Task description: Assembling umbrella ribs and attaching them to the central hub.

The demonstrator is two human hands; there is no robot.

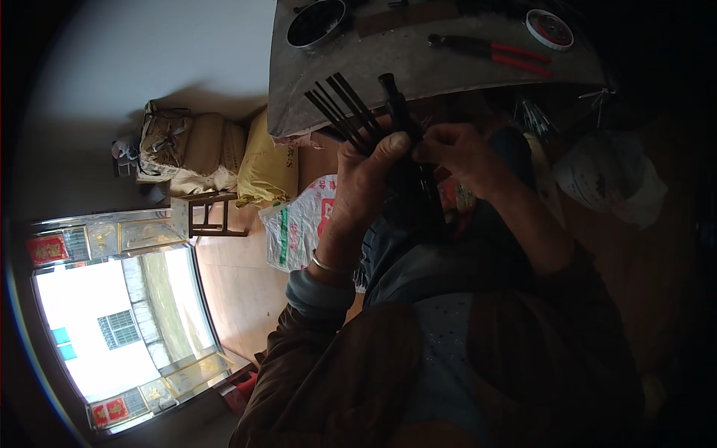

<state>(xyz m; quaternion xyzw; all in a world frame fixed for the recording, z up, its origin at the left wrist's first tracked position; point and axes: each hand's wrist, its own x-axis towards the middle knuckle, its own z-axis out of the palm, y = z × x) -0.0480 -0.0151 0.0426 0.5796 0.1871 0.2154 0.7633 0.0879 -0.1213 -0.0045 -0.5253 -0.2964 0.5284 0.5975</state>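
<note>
My left hand [362,172] is closed around a bundle of thin dark rods [340,106], which fan out above the fingers toward the table. The same hand also holds a thicker dark shaft with a knobbed end [396,101], between thumb and fingers. Close on its right, my right hand [459,153] has thumb and fingertips pinched together beside the shaft. Whatever lies in that pinch is too small and dark to make out. Below the hands, dark thin lengths hang over my lap, hard to tell apart in the shadow.
On the table [411,69] ahead lie red-handled pliers [515,58], a round bowl [302,46] of dark parts and a small white dish [531,33]. Sacks [205,142], a yellow sack [269,164], a wooden stool [211,216] and a printed bag [295,231] stand left; a plastic bag [612,175] right.
</note>
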